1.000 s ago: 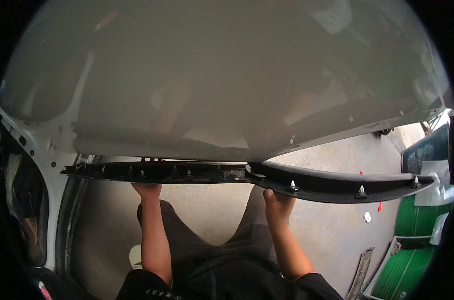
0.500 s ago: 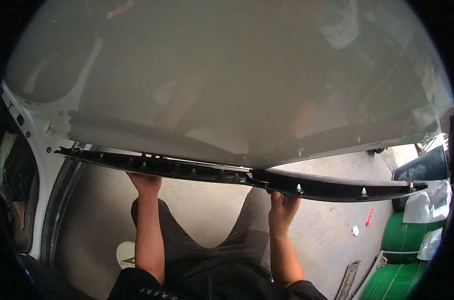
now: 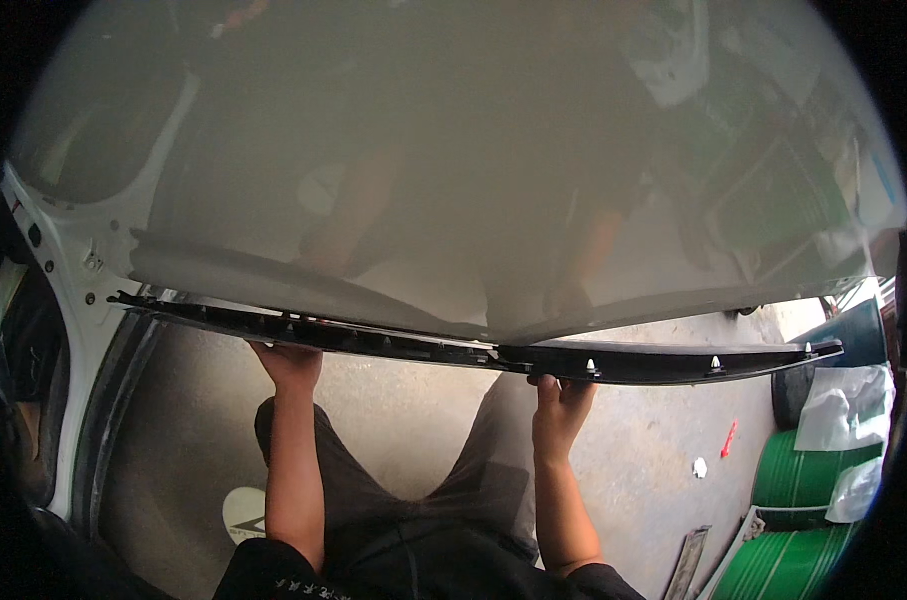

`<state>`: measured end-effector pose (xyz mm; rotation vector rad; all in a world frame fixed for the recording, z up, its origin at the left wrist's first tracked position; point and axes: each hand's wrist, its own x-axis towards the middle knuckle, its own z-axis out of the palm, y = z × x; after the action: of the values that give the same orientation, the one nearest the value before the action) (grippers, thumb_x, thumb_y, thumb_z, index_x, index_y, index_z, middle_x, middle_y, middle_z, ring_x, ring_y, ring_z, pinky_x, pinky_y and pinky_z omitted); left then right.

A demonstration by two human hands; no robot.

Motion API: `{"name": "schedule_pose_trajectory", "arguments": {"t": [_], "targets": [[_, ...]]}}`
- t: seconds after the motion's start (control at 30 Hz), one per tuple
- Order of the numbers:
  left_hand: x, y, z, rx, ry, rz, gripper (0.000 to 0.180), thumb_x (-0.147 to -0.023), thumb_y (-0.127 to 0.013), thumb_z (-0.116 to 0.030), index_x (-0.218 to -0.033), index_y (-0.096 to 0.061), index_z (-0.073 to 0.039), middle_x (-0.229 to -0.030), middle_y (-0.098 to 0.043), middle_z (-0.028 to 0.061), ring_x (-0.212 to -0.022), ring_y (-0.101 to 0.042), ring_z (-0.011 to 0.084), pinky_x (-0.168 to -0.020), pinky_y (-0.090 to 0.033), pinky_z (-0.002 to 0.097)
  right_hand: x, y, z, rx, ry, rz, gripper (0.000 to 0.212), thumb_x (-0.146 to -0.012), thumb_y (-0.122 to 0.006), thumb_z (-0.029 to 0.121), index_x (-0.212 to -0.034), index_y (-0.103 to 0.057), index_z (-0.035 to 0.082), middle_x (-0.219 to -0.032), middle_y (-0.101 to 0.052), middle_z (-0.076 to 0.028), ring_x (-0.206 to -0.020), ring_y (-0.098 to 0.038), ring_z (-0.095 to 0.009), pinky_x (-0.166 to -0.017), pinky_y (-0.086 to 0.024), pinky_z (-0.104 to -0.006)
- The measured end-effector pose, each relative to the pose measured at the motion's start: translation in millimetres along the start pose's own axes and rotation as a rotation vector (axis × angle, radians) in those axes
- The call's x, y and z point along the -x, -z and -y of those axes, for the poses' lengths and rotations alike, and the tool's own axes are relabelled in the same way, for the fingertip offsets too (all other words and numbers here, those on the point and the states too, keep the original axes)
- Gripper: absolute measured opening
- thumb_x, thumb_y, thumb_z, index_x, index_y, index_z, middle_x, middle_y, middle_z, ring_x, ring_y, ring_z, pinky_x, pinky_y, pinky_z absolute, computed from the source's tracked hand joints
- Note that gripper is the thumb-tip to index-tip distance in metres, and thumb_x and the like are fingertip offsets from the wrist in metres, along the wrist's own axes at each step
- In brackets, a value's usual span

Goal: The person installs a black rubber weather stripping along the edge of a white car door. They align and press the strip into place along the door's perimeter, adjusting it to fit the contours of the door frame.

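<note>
A long black plastic trim strip [image 3: 614, 363] with small pale clips along it runs across the view, just below the lower edge of a glossy grey car body panel [image 3: 414, 170]. My left hand [image 3: 289, 365] supports its left half from beneath, the fingers partly hidden behind the strip. Under the right half, my right hand [image 3: 562, 410] grips the lower edge, thumb up against it. The strip's left end reaches close to a white door frame [image 3: 69, 290]. A thin bright gap shows between strip and panel in places; I cannot tell whether any clip is seated.
A black rubber seal [image 3: 114, 400] curves down the left side beside the frame. Green metal drums [image 3: 789, 565], clear plastic sheeting [image 3: 844, 410] and a dark bin [image 3: 854, 335] stand at right. On the concrete floor lie a red object [image 3: 729, 440] and a flat metal strip [image 3: 689, 560].
The right end of the trim strip has risen toward the panel, and my right hand has moved up slightly with it. My left hand keeps nearly the same place.
</note>
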<state>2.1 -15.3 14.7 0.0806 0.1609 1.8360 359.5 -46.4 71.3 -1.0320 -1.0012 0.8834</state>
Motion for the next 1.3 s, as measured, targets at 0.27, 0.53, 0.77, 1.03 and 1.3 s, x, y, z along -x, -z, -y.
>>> {"name": "schedule_pose_trajectory", "arguments": {"t": [0.27, 0.53, 0.77, 1.03, 1.3], "targets": [[1.2, 12.9, -2.6, 0.022, 0.049, 0.092, 0.059, -0.083, -0.057, -0.055, -0.115, -0.061, -0.005, -0.106, -0.066, 0.0133, -0.099, -0.06, 0.032, -0.098, -0.039, 0.0501, 3.3, 3.7, -3.6, -0.042, -0.03, 0.001, 0.052, -0.084, -0.063, -0.001, -0.125, -0.033, 0.004, -0.113, -0.052, -0.01, -0.102, -0.054, -0.018, -0.085, -0.046, -0.0298], [7.4, 10.5, 6.2, 0.073, 0.049, 0.103, 0.054, -0.085, -0.055, -0.052, -0.104, -0.065, -0.002, -0.097, -0.068, 0.0156, -0.093, -0.063, 0.0322, -0.096, -0.042, 0.0466, -3.1, 2.8, -5.3, 0.014, 0.02, -0.028, 0.039, -0.086, -0.06, -0.001, -0.118, -0.039, 0.002, -0.106, -0.056, -0.01, -0.091, -0.058, -0.019, -0.078, -0.05, -0.0318], [8.6, 6.5, 11.4, -0.021, -0.061, -0.093, 0.061, -0.085, -0.056, -0.052, -0.123, -0.055, -0.004, -0.118, -0.061, 0.0146, -0.108, -0.057, 0.032, -0.093, -0.045, 0.0479, -5.2, 6.0, -7.3, 0.031, -0.002, 0.0, 0.042, -0.084, -0.06, -0.003, -0.12, -0.038, 0.002, -0.111, -0.054, -0.011, -0.098, -0.057, -0.018, -0.082, -0.05, -0.0289], [14.9, 4.7, 14.9, -0.083, 0.003, 0.076, 0.063, -0.086, -0.056, -0.049, -0.129, -0.049, -0.004, -0.126, -0.055, 0.0174, -0.12, -0.05, 0.0306, -0.105, -0.036, 0.0512, -7.9, 0.3, 2.4, -0.009, -0.026, 0.01, 0.047, -0.076, -0.069, -0.004, -0.115, -0.044, 0.0, -0.107, -0.058, -0.011, -0.096, -0.06, -0.019, -0.084, -0.049, -0.0325], [7.7, 32.5, 9.1, 0.02, 0.002, -0.055, 0.061, -0.085, -0.059, -0.047, -0.128, -0.05, -0.004, -0.13, -0.052, 0.0157, -0.12, -0.048, 0.0332, -0.102, -0.037, 0.051, -2.4, 5.1, 0.5, -0.01, -0.081, -0.038, 0.049, -0.075, -0.062, -0.012, -0.118, -0.042, 0.001, -0.11, -0.054, -0.01, -0.102, -0.057, -0.02, -0.09, -0.046, -0.0337]]}}
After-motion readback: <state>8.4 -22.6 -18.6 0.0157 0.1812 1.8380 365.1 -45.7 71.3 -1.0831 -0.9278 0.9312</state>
